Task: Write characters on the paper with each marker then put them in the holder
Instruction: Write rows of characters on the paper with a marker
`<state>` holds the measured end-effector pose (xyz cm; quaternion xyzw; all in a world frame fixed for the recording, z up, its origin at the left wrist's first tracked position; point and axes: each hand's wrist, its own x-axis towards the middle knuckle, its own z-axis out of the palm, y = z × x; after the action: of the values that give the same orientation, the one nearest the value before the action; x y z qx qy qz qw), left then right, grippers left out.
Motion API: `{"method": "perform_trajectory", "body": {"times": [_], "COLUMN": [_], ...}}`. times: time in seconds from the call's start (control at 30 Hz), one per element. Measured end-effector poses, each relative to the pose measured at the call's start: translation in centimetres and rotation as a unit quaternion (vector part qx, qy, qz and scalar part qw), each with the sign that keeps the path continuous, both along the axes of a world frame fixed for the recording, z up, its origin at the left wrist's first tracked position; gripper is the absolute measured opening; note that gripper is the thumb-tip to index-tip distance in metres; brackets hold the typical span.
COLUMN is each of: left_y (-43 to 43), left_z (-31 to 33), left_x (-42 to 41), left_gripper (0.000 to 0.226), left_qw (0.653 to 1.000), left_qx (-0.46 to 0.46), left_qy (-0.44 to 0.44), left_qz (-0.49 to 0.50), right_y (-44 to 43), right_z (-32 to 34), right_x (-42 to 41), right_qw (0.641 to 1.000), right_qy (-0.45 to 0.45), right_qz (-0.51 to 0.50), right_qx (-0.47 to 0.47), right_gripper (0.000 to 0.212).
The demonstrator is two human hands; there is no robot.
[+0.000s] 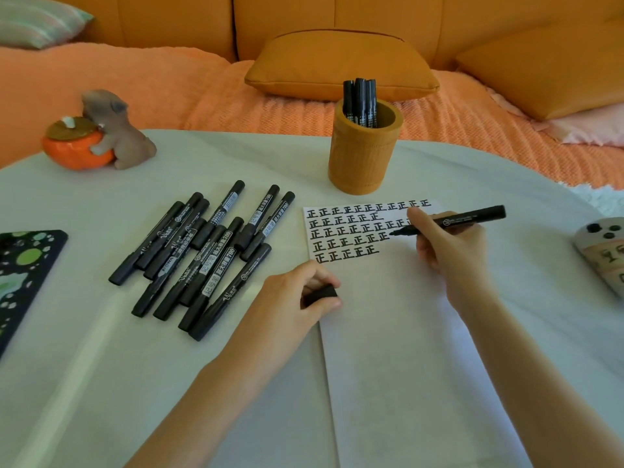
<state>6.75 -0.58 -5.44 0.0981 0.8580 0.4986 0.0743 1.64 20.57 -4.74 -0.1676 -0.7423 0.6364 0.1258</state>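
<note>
Barely a quarter in, as a judgement: three markers point(360, 99) already standing in the holder point(364, 157) at the far side of the tabletop point(101, 383), and five rows of characters point(347, 231) inked across the top of the paper point(405, 349), most of the sheet below bare. Left to do, by the look of it: finishing with the marker in hand, capping it, dropping it in, then the same for each in the heap of capped markers point(202, 258) lying just left of the paper. Over the rows, right hand point(449, 255) with its grip clamped on the uncapped marker point(452, 221), pinched close behind the nib. Long axis almost crosswise to the view, left to right; nib pointing left and slightly down at the end of the fourth row, tail raised toward the right. Touching the sheet or just off it: cannot tell. At the paper's left edge, left hand point(290, 298) resting, grip closed round the black cap point(320, 294).
</note>
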Motion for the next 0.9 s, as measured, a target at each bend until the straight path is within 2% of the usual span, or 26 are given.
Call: {"method": "perform_trajectory", "body": {"times": [0.13, 0.33, 0.9], "left_y": [0.2, 0.3, 0.3], "left_z": [-0.2, -0.4, -0.4], "left_x": [0.0, -0.2, -0.4], "left_gripper": [0.015, 0.014, 0.012], "left_qw": [1.0, 1.0, 1.0], "left_qx": [0.0, 0.001, -0.002], "left_qy": [-0.002, -0.012, -0.024], "left_qz": [0.002, 0.005, 0.005], "right_y": [-0.3, -0.8, -1.2], "right_z": [-0.8, -1.4, -1.5], "right_x": [-0.1, -0.5, -0.3], "right_qw": [0.999, 0.996, 0.995], "right_qy": [0.007, -0.011, 0.002], "right_qz": [0.01, -0.018, 0.005], "right_qx": [0.044, 0.081, 0.095], "right_gripper": [0.04, 0.026, 0.035]}}
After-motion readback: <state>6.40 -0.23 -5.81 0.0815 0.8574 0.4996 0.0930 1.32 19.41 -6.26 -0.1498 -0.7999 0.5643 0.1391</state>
